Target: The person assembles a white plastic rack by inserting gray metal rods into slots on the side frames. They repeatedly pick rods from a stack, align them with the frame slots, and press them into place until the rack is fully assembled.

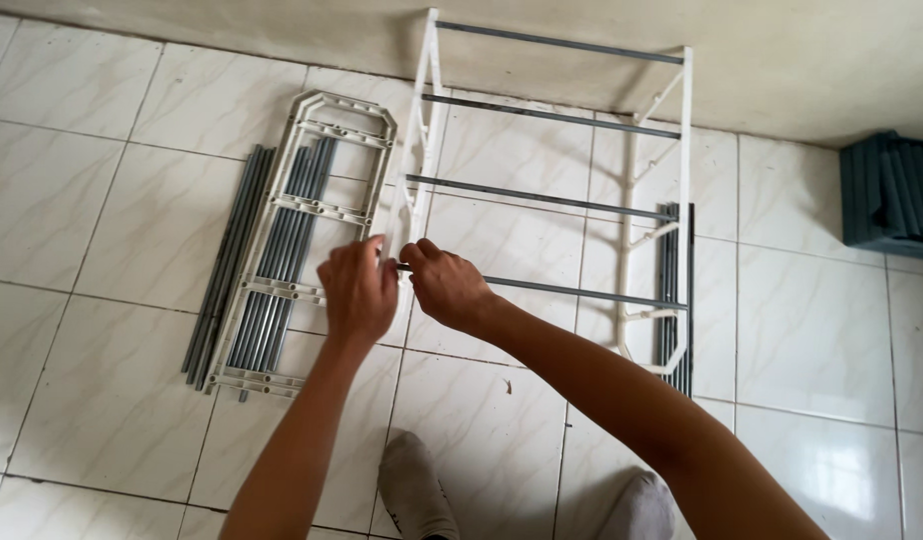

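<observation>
— Hands met at a white rack frame (422, 150) on the tiled floor (112, 400). How far along was it?

— Four grey rods (552, 115) spanned the two sides. The left hand (357, 290) gripped the near upright; the right hand (447, 285) pinched the lowest rod's (582, 291) end at its socket.

— What remained?

— Spare rods (282, 250) lay under a loose white side panel (312, 240) just left; more (672, 290) lay beside the far side. No containers showed.

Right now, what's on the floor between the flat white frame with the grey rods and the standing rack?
In the head view, only a narrow strip of bare white tile floor separates the flat frame from the rack.
</observation>
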